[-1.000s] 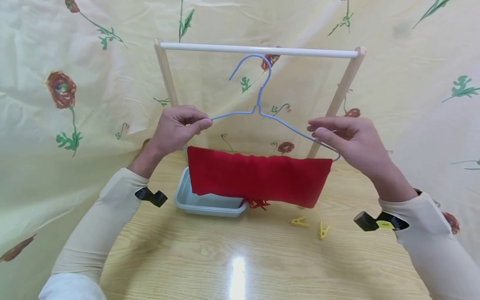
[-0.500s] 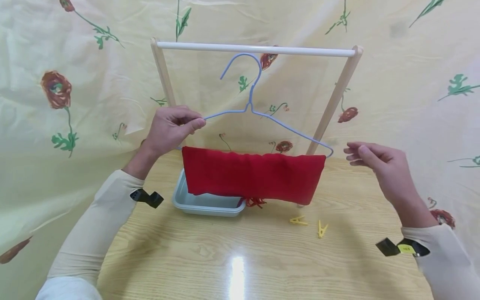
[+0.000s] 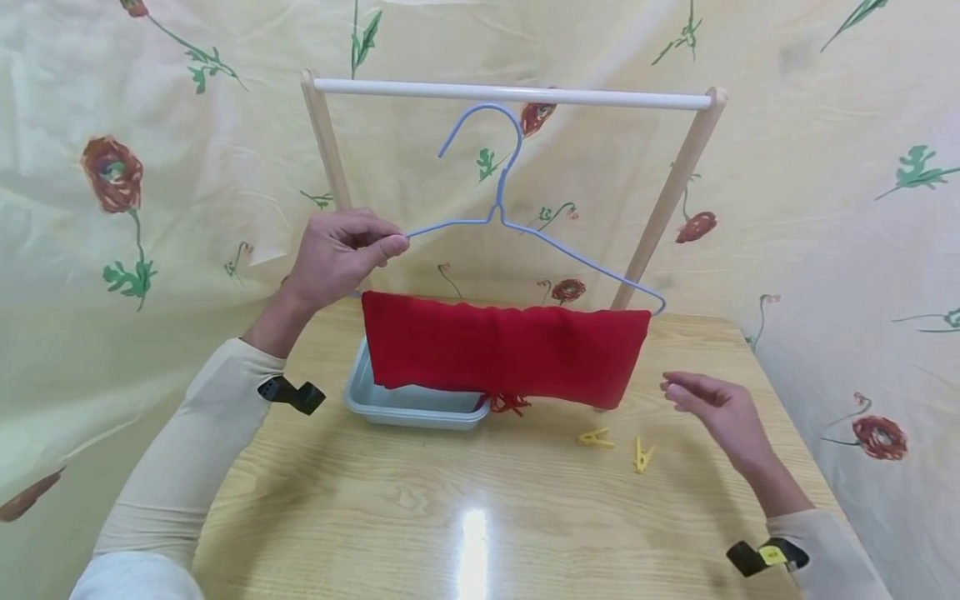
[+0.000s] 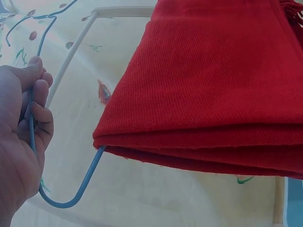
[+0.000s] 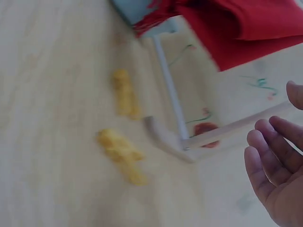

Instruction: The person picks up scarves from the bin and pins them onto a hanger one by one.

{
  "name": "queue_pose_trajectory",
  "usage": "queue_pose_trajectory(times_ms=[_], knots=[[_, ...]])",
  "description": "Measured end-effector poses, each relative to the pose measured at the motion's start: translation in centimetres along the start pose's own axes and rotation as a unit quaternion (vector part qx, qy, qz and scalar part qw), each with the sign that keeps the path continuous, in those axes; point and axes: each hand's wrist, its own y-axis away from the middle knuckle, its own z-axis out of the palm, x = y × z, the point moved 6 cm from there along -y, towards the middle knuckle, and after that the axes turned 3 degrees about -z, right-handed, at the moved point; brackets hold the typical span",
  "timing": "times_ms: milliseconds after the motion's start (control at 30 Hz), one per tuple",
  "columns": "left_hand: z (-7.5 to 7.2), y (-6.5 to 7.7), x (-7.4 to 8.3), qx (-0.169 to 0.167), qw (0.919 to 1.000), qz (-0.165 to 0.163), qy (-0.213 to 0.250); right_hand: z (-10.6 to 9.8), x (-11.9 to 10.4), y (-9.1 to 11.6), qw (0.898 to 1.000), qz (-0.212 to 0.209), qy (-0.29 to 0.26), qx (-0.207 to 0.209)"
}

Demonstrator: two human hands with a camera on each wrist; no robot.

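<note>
A blue wire hanger (image 3: 558, 242) is held up by my left hand (image 3: 337, 254), which grips its left shoulder; in the left wrist view the fingers curl round the wire. Over its bottom bar hangs a folded red scarf (image 3: 506, 346) with fringe at its lower edge. My right hand (image 3: 716, 412) is apart from the hanger, low to the right, fingers relaxed and holding nothing. Two yellow clothespins (image 3: 596, 438) lie on the table to its left; the right wrist view shows both, blurred.
Behind the hanger stands a rack with a white rail (image 3: 600, 97) and wooden posts. A pale blue tray (image 3: 420, 417) sits on the wooden table (image 3: 405, 508), partly behind the scarf. A flowered cloth (image 3: 247, 150) covers the walls around.
My right hand has let go of the hanger's right shoulder, swung out to the right and come down toward the table. The hanger and scarf shifted slightly left in my left hand.
</note>
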Motion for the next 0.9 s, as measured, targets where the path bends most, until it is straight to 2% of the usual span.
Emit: queue_pose_trajectory(times_ms=[133,400,533,733,900], knots=[[0.0,0.1,0.0,0.001,1.0,0.0,0.002,1.4,1.6,0.7,0.999,0.019,0.027,-0.008],[-0.1,0.5,-0.2,0.002,0.9999,-0.006,0.01,2.9,3.5,1.9,0.996,0.04,0.084,-0.017],[0.0,0.6,-0.2,0.0,0.9999,-0.003,0.014,3.1,4.2,2.7,0.992,0.063,0.106,-0.017],[0.3,0.5,-0.3,-0.003,0.9999,-0.002,0.012,3.2,5.3,3.9,0.983,0.12,0.137,-0.023],[0.3,0.4,-0.3,-0.002,0.9999,-0.006,0.01,3.6,5.7,4.4,0.978,0.134,0.157,-0.027]])
